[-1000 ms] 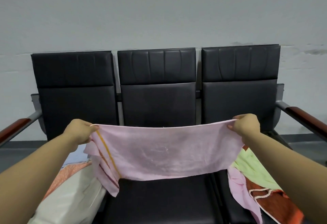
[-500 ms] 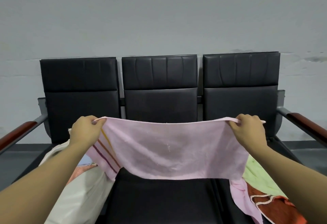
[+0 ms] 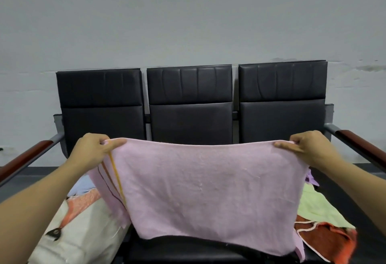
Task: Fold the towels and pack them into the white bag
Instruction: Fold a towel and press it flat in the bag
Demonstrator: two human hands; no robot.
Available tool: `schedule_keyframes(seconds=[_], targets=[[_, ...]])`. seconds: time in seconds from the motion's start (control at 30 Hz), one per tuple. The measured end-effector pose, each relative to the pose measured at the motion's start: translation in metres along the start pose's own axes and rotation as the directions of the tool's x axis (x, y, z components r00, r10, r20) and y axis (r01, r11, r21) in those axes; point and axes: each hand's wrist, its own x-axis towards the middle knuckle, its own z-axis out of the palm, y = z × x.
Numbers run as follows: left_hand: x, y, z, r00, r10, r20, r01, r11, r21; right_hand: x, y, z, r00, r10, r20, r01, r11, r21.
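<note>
Closest to the camera, two bare forearms reach forward from the lower corners. Between them hangs a pale pink terry towel (image 3: 208, 188), spread wide in the air above the middle seat of the bench, its lower edge drooping down to the black cushion. Thin yellow and dark stripes run along its left end, where a second layer of the same cloth shows behind the front one.

The left hand (image 3: 92, 151) pinches the towel's upper left corner, thumb laid over the front of the cloth and fingers curled behind. The right hand (image 3: 309, 149) grips the upper right corner the same way — thumb forward, fingers tucked behind the hem.

Low on the left seat sits a white fabric bag (image 3: 83, 234), with an orange-pink cloth (image 3: 83, 200) and a light blue cloth (image 3: 81, 187) showing at its top. On the right seat lies a loose heap: a pale green towel (image 3: 317, 207) over a rust-orange towel with white trim (image 3: 325, 238), and a scrap of lilac cloth (image 3: 311, 180) just behind.

Farther back stands the three-seat bench of black padded leather (image 3: 190, 96), with reddish wooden armrests (image 3: 363, 149) on grey metal at each end — behind it, a plain grey-white wall (image 3: 188, 23).
</note>
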Motion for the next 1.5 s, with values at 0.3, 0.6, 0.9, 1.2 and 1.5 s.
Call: schedule_keyframes(seconds=[0.3, 0.6, 0.9, 1.2, 1.5], targets=[[0.04, -0.044, 0.101, 0.973, -0.107, 0.204, 0.078, 0.987, 0.143, 0.042, 0.039, 0.098, 0.975, 0.073, 0.21, -0.027, 0.977, -0.212], [0.116, -0.095, 0.247, 0.932, -0.265, 0.249, 0.206, 0.949, 0.238, 0.127, 0.08, 0.246, 0.94, 0.14, 0.31, -0.023, 0.935, -0.354], [0.164, -0.106, 0.359, 0.952, -0.231, 0.201, 0.19, 0.96, 0.206, 0.183, 0.113, 0.331, 0.971, 0.15, 0.185, -0.096, 0.957, -0.274], [0.073, -0.077, 0.391, 0.918, -0.052, 0.393, 0.009, 0.994, 0.11, 0.109, 0.142, 0.326, 0.985, 0.174, 0.017, -0.173, 0.984, -0.044], [-0.081, 0.072, 0.453, 0.735, -0.038, 0.677, 0.264, 0.936, -0.234, 0.036, 0.165, 0.291, 0.749, 0.619, 0.237, -0.61, 0.503, 0.613]])
